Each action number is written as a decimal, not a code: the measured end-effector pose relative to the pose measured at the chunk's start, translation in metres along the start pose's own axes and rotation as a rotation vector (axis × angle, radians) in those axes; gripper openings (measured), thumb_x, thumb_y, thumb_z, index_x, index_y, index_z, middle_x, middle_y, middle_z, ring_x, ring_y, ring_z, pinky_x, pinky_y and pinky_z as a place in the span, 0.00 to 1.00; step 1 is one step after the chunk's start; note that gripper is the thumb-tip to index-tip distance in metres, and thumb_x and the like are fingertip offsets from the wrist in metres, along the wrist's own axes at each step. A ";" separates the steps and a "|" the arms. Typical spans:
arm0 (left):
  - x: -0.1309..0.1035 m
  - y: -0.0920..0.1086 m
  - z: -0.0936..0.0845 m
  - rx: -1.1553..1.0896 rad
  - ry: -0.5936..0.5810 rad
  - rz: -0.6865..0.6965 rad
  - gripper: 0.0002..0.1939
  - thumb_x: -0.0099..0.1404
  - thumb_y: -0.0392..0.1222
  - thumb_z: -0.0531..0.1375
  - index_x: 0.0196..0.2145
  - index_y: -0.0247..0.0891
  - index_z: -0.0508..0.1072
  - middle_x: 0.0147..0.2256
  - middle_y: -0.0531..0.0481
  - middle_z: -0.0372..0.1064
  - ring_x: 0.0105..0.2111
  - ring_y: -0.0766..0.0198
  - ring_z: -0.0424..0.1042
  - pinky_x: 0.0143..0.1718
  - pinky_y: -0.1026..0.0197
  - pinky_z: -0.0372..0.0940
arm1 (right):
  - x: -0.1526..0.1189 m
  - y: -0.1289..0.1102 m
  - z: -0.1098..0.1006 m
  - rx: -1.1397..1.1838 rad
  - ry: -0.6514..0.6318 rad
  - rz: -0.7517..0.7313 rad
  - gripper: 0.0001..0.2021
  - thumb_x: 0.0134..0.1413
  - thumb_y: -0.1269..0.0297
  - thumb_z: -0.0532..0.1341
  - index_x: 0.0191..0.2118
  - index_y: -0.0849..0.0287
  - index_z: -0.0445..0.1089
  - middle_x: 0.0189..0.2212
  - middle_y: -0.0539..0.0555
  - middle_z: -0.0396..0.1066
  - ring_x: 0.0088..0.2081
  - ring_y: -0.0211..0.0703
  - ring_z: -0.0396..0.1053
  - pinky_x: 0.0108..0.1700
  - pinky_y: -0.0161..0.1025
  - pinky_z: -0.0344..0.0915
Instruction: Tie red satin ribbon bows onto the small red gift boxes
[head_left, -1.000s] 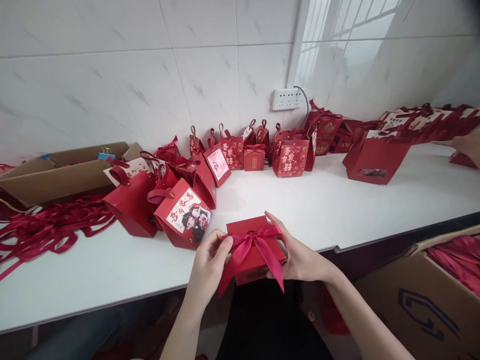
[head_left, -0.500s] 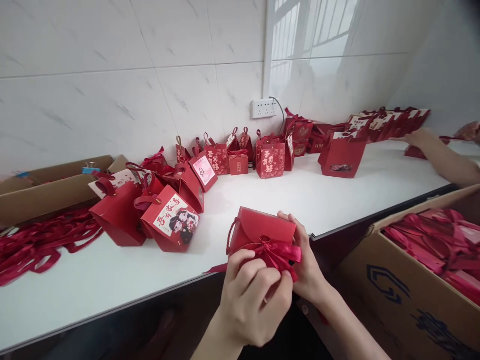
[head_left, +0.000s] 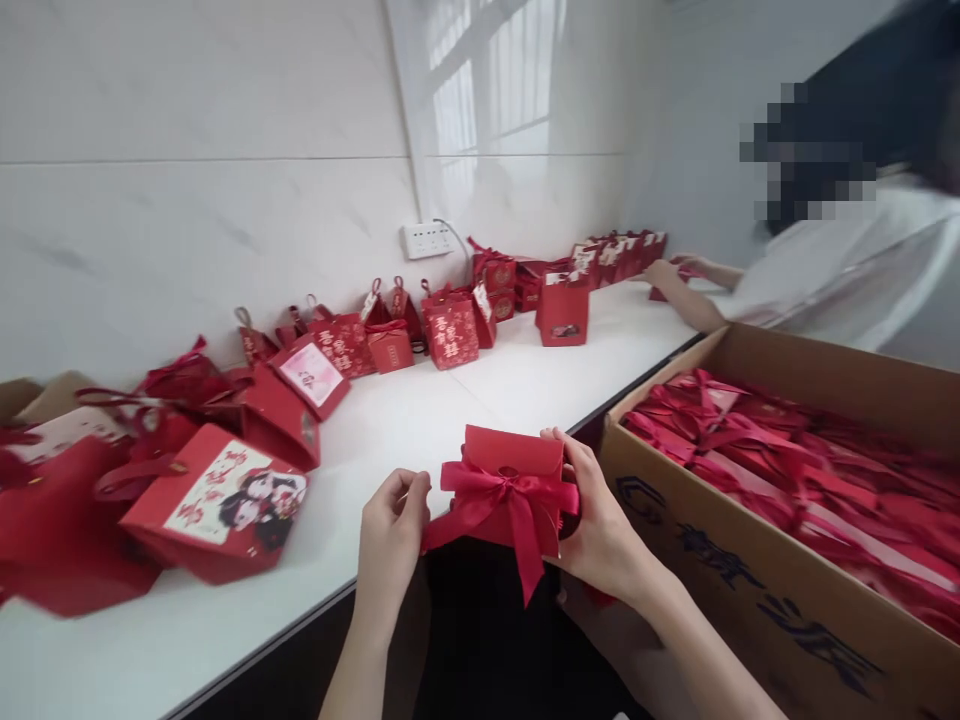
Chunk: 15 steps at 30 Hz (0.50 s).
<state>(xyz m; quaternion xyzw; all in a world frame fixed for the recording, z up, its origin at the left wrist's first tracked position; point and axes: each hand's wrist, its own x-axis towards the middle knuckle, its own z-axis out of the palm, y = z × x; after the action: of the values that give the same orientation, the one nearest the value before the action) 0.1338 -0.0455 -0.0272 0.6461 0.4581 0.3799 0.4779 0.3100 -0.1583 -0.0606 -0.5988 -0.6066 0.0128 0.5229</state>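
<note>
A red gift box [head_left: 517,452] with a flap top is held over the front edge of the table. My right hand [head_left: 600,520] grips it from the right side, fingers behind and thumb near the lower corner. Around its front runs a crimson satin ribbon [head_left: 499,497] tied in a bow, with one tail hanging down and the other spread leftward. My left hand [head_left: 394,525] is just left of the box, fingers curled together beside the left tail's end. Whether they pinch anything cannot be made out.
On the white table [head_left: 375,440] stand several red gift bags, including one with a cartoon couple [head_left: 225,505]. A cardboard carton [head_left: 720,560] full of ribboned red boxes is at the right. Beyond it a person in a white top [head_left: 847,265] handles a red item.
My left hand has moved off the bow to the left of the box. The ribbon tails now spread out. The view has turned right, bringing the other person and more of the carton in.
</note>
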 end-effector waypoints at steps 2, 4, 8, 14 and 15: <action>0.004 -0.004 0.016 -0.017 -0.095 -0.025 0.18 0.58 0.55 0.55 0.21 0.39 0.60 0.14 0.60 0.50 0.13 0.72 0.50 0.16 0.68 0.48 | -0.006 0.003 -0.021 -0.088 0.043 0.025 0.50 0.39 0.69 0.68 0.65 0.49 0.37 0.59 0.63 0.50 0.59 0.59 0.55 0.57 0.52 0.61; 0.005 -0.008 0.037 -0.001 -0.215 0.000 0.19 0.58 0.55 0.55 0.20 0.39 0.59 0.13 0.60 0.49 0.13 0.72 0.50 0.16 0.68 0.48 | -0.015 0.005 -0.045 -0.178 0.087 0.070 0.51 0.39 0.69 0.67 0.65 0.50 0.35 0.59 0.63 0.50 0.60 0.59 0.53 0.57 0.53 0.60; -0.005 -0.021 0.087 -0.016 -0.517 0.117 0.20 0.58 0.57 0.55 0.21 0.38 0.61 0.15 0.59 0.52 0.14 0.72 0.51 0.15 0.68 0.48 | -0.047 -0.001 -0.093 -0.338 0.105 0.206 0.49 0.41 0.70 0.65 0.65 0.53 0.34 0.61 0.65 0.47 0.62 0.60 0.50 0.57 0.55 0.58; -0.038 -0.048 0.140 0.152 -0.962 0.206 0.18 0.61 0.55 0.52 0.22 0.39 0.64 0.20 0.54 0.63 0.21 0.65 0.63 0.22 0.65 0.57 | -0.103 -0.012 -0.163 -0.389 0.251 0.392 0.51 0.43 0.65 0.66 0.66 0.52 0.31 0.58 0.65 0.56 0.55 0.58 0.62 0.52 0.52 0.64; -0.042 -0.052 0.143 0.262 -1.011 0.249 0.16 0.61 0.51 0.51 0.23 0.40 0.66 0.22 0.52 0.66 0.24 0.63 0.67 0.26 0.65 0.59 | -0.108 -0.010 -0.177 -0.402 0.332 0.423 0.50 0.43 0.65 0.66 0.65 0.51 0.32 0.57 0.65 0.57 0.54 0.56 0.63 0.51 0.51 0.66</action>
<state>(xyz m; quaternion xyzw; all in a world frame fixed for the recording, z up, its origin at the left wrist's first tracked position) 0.2427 -0.1175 -0.1162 0.8523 0.1341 0.0147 0.5054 0.3891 -0.3488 -0.0405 -0.7964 -0.3658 -0.0969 0.4718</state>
